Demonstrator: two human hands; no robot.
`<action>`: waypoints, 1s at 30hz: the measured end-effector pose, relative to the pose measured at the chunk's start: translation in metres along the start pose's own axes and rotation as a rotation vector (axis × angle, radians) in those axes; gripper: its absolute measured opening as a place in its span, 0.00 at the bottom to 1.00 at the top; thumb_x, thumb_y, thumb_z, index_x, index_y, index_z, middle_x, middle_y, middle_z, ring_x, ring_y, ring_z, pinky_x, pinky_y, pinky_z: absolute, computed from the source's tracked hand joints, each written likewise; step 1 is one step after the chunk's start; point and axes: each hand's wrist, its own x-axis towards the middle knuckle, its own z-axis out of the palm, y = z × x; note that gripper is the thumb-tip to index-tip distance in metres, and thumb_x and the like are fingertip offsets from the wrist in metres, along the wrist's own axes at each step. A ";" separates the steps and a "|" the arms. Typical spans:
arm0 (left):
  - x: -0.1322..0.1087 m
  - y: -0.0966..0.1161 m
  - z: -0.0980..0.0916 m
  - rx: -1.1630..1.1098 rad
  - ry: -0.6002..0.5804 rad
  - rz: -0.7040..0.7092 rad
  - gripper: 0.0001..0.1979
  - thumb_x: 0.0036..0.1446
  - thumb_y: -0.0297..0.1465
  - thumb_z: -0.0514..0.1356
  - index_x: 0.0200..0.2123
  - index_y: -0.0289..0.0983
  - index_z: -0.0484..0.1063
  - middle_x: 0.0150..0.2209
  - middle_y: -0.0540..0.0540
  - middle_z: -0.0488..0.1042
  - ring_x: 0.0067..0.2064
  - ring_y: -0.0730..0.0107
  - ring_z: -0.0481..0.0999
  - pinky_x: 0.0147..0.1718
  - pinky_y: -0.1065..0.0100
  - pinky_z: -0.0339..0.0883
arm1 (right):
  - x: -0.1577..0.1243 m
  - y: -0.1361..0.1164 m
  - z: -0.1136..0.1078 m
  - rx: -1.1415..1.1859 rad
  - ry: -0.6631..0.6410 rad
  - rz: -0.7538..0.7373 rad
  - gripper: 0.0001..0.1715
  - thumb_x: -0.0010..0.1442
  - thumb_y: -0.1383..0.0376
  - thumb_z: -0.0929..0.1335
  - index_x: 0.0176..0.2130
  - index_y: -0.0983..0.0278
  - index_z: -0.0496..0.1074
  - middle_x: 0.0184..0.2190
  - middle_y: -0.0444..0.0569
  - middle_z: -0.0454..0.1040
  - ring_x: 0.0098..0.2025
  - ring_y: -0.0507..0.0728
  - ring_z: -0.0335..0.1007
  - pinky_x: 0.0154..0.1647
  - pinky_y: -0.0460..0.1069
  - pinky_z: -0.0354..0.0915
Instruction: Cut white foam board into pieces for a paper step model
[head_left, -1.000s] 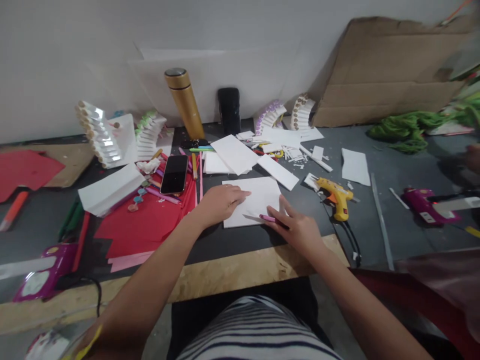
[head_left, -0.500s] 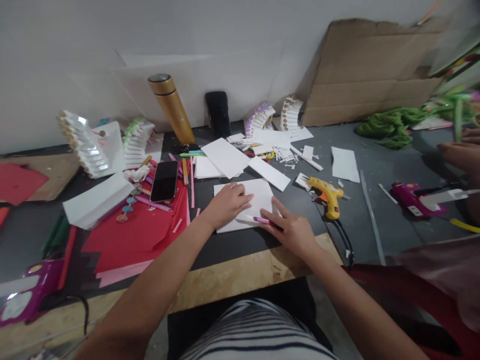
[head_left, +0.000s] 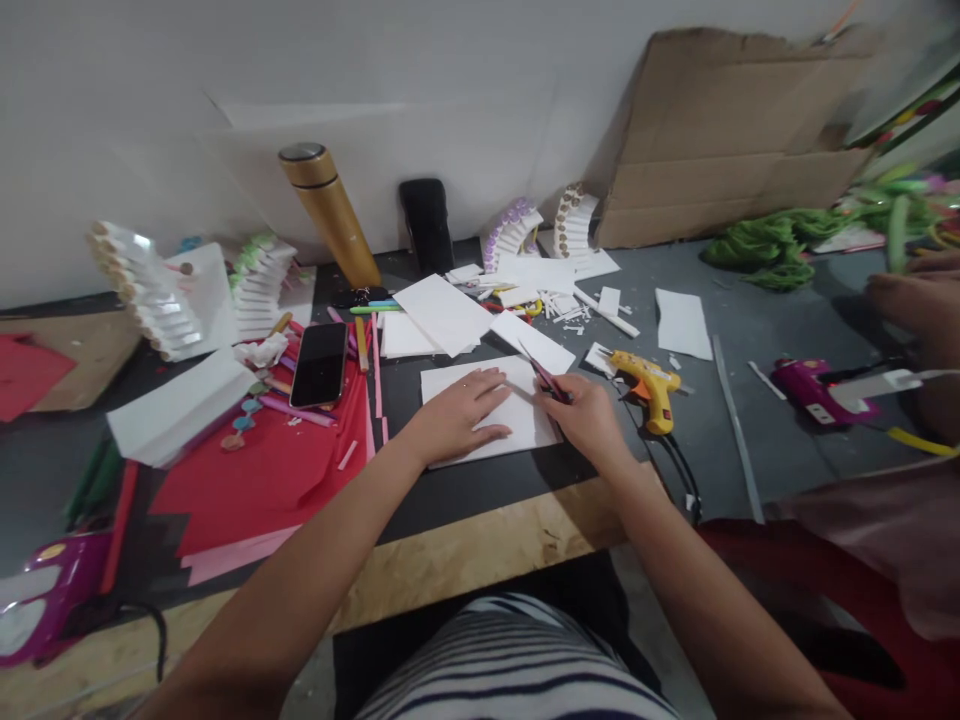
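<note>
My left hand [head_left: 466,412] lies flat on a white sheet [head_left: 442,386] in front of me, fingers stretched out and holding nothing. At the sheet's right side my right hand [head_left: 589,415] is closed on a slim, purple, pen-like tool [head_left: 549,378]. Its thin, pointed end aims up and left over the paper. I cannot make out its exact kind. Beyond the sheet lie a white paper strip [head_left: 534,340] and a larger white piece [head_left: 444,313]. A yellow glue gun [head_left: 649,385] rests to the right of my right hand.
Left lie a phone [head_left: 319,365] and red sheets [head_left: 255,475]. At the back stand a gold flask [head_left: 334,220], a black case [head_left: 425,225] and cardboard [head_left: 720,140]. At right are a purple power socket [head_left: 821,390] and another person's hand [head_left: 911,300].
My right hand has lifted slightly and turned the purple tool, so its point now aims away from me. My left hand has shifted slightly and flattened on the sheet. The view has moved a little.
</note>
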 end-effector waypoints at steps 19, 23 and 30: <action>-0.007 0.015 -0.002 0.120 0.012 -0.099 0.26 0.68 0.43 0.50 0.61 0.33 0.65 0.66 0.35 0.62 0.68 0.53 0.59 0.65 0.51 0.56 | 0.011 -0.014 0.015 -0.209 -0.071 -0.123 0.13 0.59 0.65 0.67 0.39 0.63 0.81 0.39 0.53 0.76 0.37 0.56 0.73 0.41 0.48 0.66; -0.001 0.020 0.000 0.160 0.010 -0.135 0.23 0.69 0.40 0.48 0.58 0.32 0.68 0.64 0.36 0.65 0.65 0.54 0.63 0.63 0.52 0.57 | 0.011 -0.014 0.016 -0.223 -0.087 -0.147 0.13 0.60 0.65 0.67 0.38 0.65 0.81 0.40 0.54 0.75 0.38 0.57 0.73 0.41 0.48 0.66; 0.011 0.025 0.007 0.208 0.038 -0.183 0.21 0.70 0.35 0.46 0.58 0.29 0.66 0.60 0.36 0.68 0.59 0.53 0.66 0.60 0.53 0.58 | 0.011 -0.005 0.001 -0.125 -0.040 -0.164 0.15 0.62 0.58 0.65 0.36 0.65 0.78 0.36 0.52 0.77 0.39 0.58 0.73 0.41 0.50 0.65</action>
